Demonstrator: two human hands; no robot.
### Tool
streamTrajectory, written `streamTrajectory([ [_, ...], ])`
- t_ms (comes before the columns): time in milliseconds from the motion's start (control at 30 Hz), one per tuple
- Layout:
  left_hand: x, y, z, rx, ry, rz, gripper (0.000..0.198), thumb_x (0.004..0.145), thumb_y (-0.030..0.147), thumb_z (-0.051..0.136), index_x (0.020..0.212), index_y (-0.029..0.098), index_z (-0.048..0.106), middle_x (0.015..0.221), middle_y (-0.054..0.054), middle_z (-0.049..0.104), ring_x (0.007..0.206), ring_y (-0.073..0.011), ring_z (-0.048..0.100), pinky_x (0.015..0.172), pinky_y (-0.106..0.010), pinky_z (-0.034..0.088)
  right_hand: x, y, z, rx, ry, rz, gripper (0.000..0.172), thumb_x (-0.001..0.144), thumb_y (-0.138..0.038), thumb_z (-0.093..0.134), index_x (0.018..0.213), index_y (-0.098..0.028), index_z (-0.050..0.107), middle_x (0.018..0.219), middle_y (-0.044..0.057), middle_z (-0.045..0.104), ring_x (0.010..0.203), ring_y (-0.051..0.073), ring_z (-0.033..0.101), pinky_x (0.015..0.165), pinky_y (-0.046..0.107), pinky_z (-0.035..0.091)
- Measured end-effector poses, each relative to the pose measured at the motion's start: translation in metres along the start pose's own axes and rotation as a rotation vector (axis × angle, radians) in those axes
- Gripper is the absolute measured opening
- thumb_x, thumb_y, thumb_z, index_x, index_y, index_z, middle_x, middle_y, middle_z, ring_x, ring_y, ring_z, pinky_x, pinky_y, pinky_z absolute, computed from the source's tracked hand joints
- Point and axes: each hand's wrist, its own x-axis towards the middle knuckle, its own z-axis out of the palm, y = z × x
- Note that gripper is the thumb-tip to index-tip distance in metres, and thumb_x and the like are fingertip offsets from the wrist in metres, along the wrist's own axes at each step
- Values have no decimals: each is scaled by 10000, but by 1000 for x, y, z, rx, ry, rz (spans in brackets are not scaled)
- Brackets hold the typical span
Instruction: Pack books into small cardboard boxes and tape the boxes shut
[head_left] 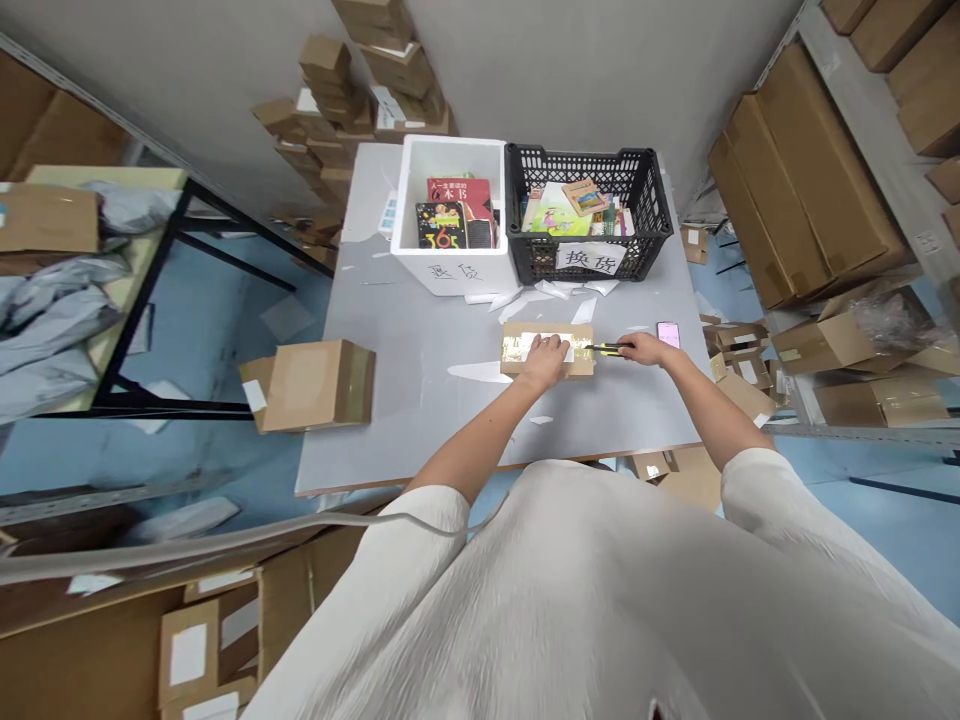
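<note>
A small cardboard box (511,352) with a white label and shiny tape lies on the grey table (405,330). My left hand (546,360) rests on top of it, fingers over the label; whether they pinch anything is hidden. In my right hand (642,349) is a black and yellow utility knife (611,349), held level, its tip at the box's right end. A phone (667,335) with a pink screen lies just right of my right hand.
At the table's back stand a white foam box (455,268) and a black crate (651,215), both holding books. A larger carton (307,385) sits at the left edge. Paper scraps (480,372) lie about. Shelves with cartons (814,180) flank the right side.
</note>
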Motion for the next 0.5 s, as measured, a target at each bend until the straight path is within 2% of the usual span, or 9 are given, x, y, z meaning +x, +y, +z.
streamTrajectory([
  [133,0,1,-3,-10,-13,-17,643,924,316,854,1508,209,607,1583,-195,637,1479,-376,633,1303,-480,385,-6,16,20,324,-70,42,381,1008,-602,730,1002,-224,778,832,33,779,665,165,616,577,263,432],
  [333,3,0,-5,-10,-17,-18,658,925,308,845,1532,204,613,1572,-197,636,1467,-387,631,1271,-479,394,-26,24,48,544,-65,-1,442,928,-654,844,909,-222,752,798,27,754,650,158,625,567,254,458],
  [500,4,-3,-6,-57,-20,-16,800,917,358,861,1633,181,552,1605,-212,607,1476,-411,607,1270,-483,394,-39,30,60,676,138,55,459,958,-665,808,882,-231,683,782,35,758,711,183,685,633,262,516],
])
